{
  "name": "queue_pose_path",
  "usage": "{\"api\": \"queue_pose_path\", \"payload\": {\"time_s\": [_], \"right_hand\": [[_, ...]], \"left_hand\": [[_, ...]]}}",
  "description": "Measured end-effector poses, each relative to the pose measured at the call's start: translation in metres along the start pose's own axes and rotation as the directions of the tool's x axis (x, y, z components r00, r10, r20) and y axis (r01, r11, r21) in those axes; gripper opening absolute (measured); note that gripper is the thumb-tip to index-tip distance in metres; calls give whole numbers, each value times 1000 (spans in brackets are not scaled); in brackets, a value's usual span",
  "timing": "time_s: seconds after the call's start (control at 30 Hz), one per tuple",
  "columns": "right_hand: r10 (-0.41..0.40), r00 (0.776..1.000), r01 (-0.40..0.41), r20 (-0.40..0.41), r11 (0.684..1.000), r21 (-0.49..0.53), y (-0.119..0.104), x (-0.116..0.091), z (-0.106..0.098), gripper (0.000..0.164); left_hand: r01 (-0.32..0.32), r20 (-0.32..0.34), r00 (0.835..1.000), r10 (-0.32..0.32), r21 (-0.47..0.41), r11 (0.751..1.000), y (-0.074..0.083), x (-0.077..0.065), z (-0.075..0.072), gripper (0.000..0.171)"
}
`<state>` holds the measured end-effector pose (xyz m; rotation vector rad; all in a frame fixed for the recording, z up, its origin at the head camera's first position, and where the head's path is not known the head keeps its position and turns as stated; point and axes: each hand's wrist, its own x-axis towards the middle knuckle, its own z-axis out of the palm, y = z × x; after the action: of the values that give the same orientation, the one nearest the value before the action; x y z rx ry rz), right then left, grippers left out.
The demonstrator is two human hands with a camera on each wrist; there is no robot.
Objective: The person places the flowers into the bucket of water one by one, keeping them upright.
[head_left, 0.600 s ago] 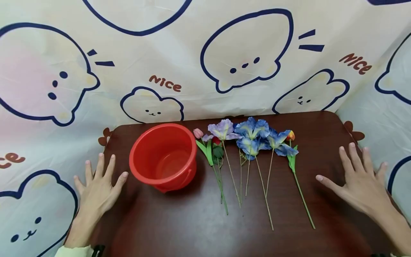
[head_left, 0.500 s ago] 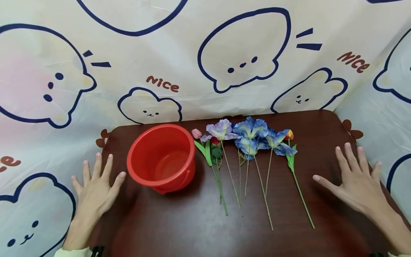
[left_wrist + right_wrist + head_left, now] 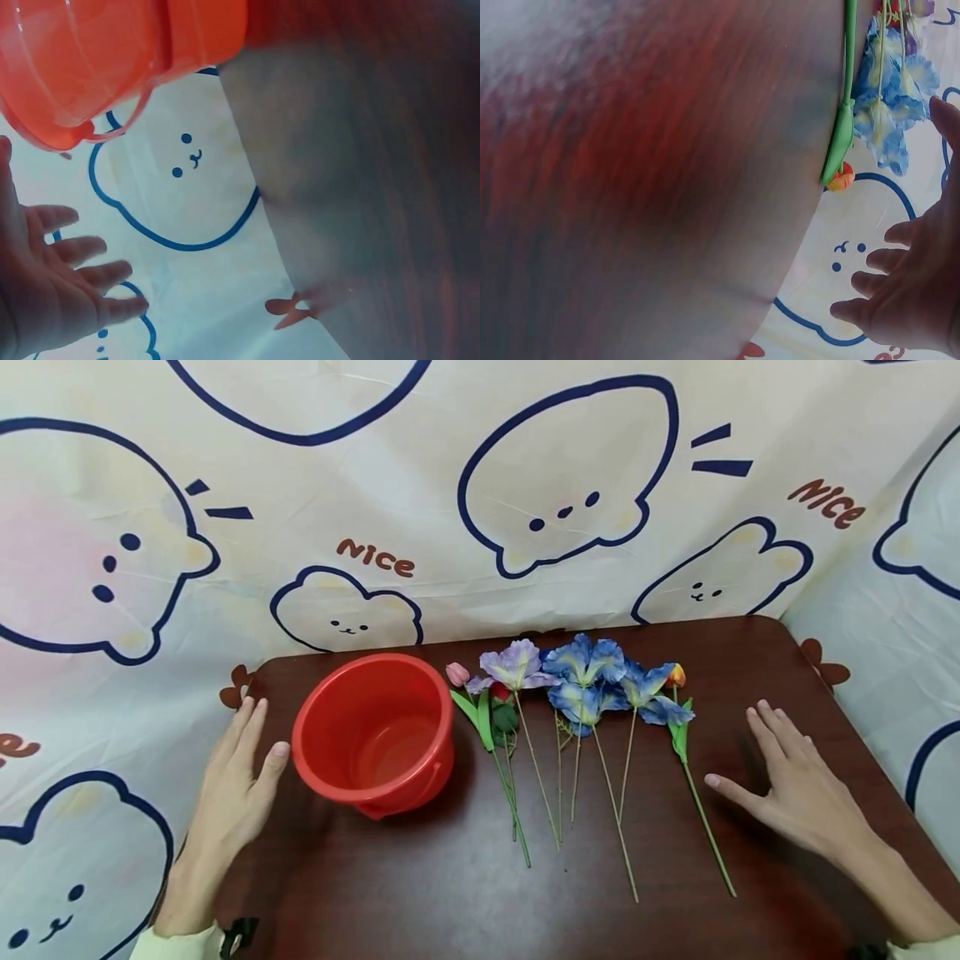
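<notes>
To the left of a red plastic bucket (image 3: 375,727), my left hand (image 3: 228,789) is held with fingers extended and thumb toward the bucket. It holds nothing. On the other side, my right hand (image 3: 798,797) is spread over the table, also holding nothing, nearest to an orange tulip (image 3: 678,739) with a green stem. Between bucket and tulip lie several artificial flowers: a pink tulip (image 3: 457,674), a light purple flower (image 3: 517,666), blue flowers (image 3: 588,662) and a red flower (image 3: 500,692) partly hidden under the purple one. Their stems point toward me.
The dark brown table (image 3: 420,893) has rounded far corners. Behind it hangs a white cloth (image 3: 450,602) printed with blue-outlined cartoon bears, which also lines both sides. The bucket's handle (image 3: 127,124) hangs down along its side in the left wrist view.
My right hand has moved left, closer to the orange tulip, and its fingers are less spread. The left hand's fingers have drawn together and turned toward the bucket. Bucket and flowers stay in place.
</notes>
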<state>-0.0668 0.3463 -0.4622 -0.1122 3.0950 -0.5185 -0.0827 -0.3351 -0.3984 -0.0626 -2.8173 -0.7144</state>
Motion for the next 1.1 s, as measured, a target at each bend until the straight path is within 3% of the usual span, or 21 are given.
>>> {"api": "queue_pose_path", "payload": {"time_s": [0.33, 0.53, 0.7, 0.97, 1.1], "right_hand": [[52, 990, -68, 128, 990, 126, -12, 6, 0, 118], [64, 995, -77, 79, 982, 174, -17, 10, 2, 109], [67, 997, -71, 22, 963, 258, -18, 14, 5, 98], [105, 994, -108, 28, 924, 368, -19, 23, 10, 83], [114, 993, -111, 14, 921, 372, -19, 29, 13, 76]], "left_hand": [[-8, 25, 1000, 13, -188, 982, 15, 13, 4, 67], [-16, 25, 999, 23, -249, 968, 20, 19, 13, 66], [-35, 16, 999, 43, -341, 940, 23, 22, 17, 61], [-9, 26, 999, 22, -421, 907, 22, 22, 23, 58], [11, 56, 998, 15, -439, 898, 21, 22, 27, 58]]}}
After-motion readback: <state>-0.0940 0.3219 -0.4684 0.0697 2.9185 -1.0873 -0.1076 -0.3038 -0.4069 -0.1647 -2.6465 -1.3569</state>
